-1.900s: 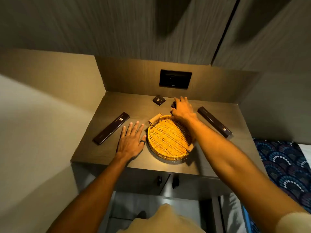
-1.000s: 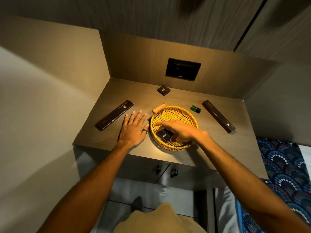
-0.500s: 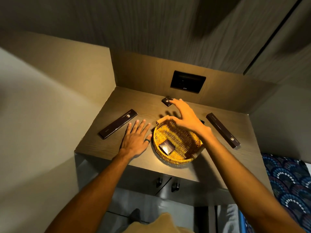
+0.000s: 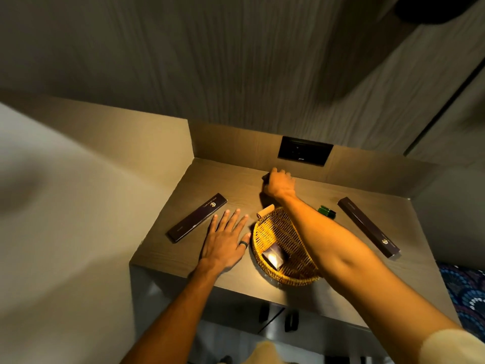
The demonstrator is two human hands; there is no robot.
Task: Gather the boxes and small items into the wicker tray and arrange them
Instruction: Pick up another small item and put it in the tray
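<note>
Our right hand point(image 4: 279, 183) reaches past the wicker tray point(image 4: 284, 248), grip curled over a small dark box point(image 4: 265, 177) behind it. Our left hand point(image 4: 225, 239), fingers spread flat on the worktop point(image 4: 225, 185), rests beside the tray, likely steadying.

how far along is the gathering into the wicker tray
Early. Done: one small dark box lies in the wicker tray. In hand: the right hand is closed over the second small box near the back wall; whether it is lifted cannot be told. The left hand lies flat beside the tray. Left on the table: two long boxes, the green item and the cork-like roll.
</note>
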